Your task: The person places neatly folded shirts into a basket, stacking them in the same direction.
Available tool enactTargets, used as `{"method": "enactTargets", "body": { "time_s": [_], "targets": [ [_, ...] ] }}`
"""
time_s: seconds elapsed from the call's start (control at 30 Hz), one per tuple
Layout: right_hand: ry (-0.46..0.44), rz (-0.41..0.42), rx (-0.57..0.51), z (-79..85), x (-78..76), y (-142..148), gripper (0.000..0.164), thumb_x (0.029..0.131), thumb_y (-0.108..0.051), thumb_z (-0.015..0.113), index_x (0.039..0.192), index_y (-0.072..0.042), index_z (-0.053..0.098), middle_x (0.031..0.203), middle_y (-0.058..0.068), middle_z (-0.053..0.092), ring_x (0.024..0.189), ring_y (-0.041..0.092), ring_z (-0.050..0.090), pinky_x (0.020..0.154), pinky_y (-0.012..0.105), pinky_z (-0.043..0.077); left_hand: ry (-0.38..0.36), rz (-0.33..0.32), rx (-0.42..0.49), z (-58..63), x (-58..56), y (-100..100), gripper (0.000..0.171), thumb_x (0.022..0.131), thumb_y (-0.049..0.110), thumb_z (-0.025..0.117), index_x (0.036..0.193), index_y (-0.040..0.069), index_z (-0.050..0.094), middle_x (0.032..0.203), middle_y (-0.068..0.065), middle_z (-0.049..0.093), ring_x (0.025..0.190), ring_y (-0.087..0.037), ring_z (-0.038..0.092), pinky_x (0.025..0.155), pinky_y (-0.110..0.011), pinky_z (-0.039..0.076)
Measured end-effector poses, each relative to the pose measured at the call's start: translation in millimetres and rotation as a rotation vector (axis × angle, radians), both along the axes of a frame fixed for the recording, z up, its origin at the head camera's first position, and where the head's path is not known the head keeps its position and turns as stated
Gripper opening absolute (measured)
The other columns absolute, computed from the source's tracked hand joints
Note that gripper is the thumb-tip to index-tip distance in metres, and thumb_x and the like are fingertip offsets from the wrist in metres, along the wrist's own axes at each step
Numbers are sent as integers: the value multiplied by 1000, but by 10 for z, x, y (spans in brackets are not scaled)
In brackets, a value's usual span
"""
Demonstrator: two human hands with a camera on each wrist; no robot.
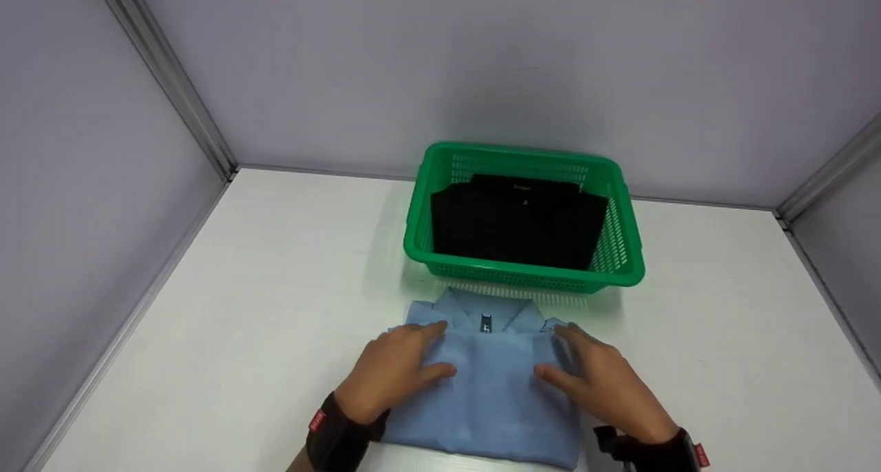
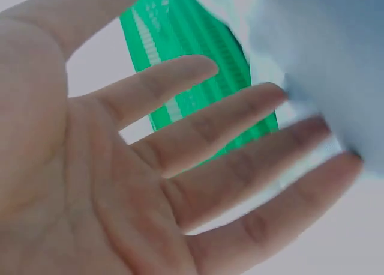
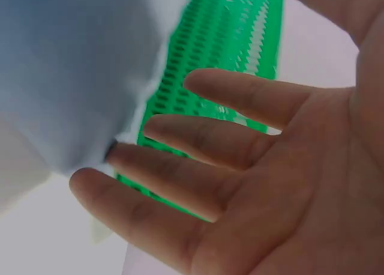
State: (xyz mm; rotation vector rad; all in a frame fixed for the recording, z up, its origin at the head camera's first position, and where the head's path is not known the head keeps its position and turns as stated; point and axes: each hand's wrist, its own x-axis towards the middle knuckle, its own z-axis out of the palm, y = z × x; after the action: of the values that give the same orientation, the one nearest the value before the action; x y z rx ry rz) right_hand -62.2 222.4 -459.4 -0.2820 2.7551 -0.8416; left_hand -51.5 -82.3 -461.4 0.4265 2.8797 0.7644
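A light blue collared shirt (image 1: pixel 492 389), folded into a rectangle, lies on the white table with its collar (image 1: pixel 492 308) towards the back. Inside the collar a small dark label (image 1: pixel 486 323) shows. My left hand (image 1: pixel 392 369) is over the shirt's left side, thumb pointing inward. Over the right side is my right hand (image 1: pixel 606 382), its thumb also inward. In the left wrist view the fingers (image 2: pixel 210 131) are spread and nearly straight, with fingertips right at the blue cloth (image 2: pixel 336 59). The right wrist view likewise shows extended fingers (image 3: pixel 174 173) beside the cloth (image 3: pixel 72 65).
Just behind the shirt stands a green plastic basket (image 1: pixel 523 274) with slotted sides. A folded black garment (image 1: pixel 516 224) with a collar lies in it. Pale panels (image 1: pixel 516 80) enclose the white table (image 1: pixel 275 307) at the back and both sides.
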Motion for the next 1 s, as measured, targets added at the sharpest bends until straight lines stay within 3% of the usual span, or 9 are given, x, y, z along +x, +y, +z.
{"method": "enactTargets", "body": {
  "time_s": [0.2, 0.33, 0.57, 0.73, 1.0],
  "targets": [
    [-27, -62, -13, 52, -47, 323, 87, 101, -56, 65, 157, 6, 41, 158, 33, 46, 145, 52, 48, 112, 64, 48, 7, 204, 64, 31, -107, -294, 58, 94, 38, 80, 141, 7, 67, 133, -18, 72, 123, -38, 69, 97, -56, 58],
    [-63, -82, -43, 11, -86, 448, 87, 104, -55, 62, 158, 9, 38, 156, 36, 47, 138, 53, 55, 102, 58, 57, -18, 275, 104, 3, -129, -448, 56, 94, 37, 80, 138, 4, 68, 124, -19, 76, 114, -35, 73, 90, -51, 60],
    [-167, -105, -178, -81, -118, 486, 84, 103, -55, 62, 159, 3, 40, 153, 31, 54, 133, 45, 63, 100, 50, 60, -207, 283, 212, -83, -176, -551, 61, 96, 39, 77, 142, 1, 63, 88, -8, 80, 74, -16, 71, 66, -32, 54],
    [-253, -175, -240, -92, -147, 506, 90, 103, -58, 61, 161, 6, 33, 150, 32, 56, 121, 37, 73, 95, 46, 63, -306, 264, 330, -114, -217, -563, 64, 98, 40, 74, 146, 0, 58, 91, -8, 80, 74, -19, 76, 67, -29, 54],
    [-294, -193, -313, -127, -153, 452, 90, 103, -56, 62, 161, 5, 32, 149, 34, 56, 116, 33, 75, 91, 42, 64, -360, 189, 467, -136, -227, -551, 74, 99, 41, 74, 152, -4, 50, 108, -14, 79, 86, -18, 73, 74, -34, 61]
  ]
}}
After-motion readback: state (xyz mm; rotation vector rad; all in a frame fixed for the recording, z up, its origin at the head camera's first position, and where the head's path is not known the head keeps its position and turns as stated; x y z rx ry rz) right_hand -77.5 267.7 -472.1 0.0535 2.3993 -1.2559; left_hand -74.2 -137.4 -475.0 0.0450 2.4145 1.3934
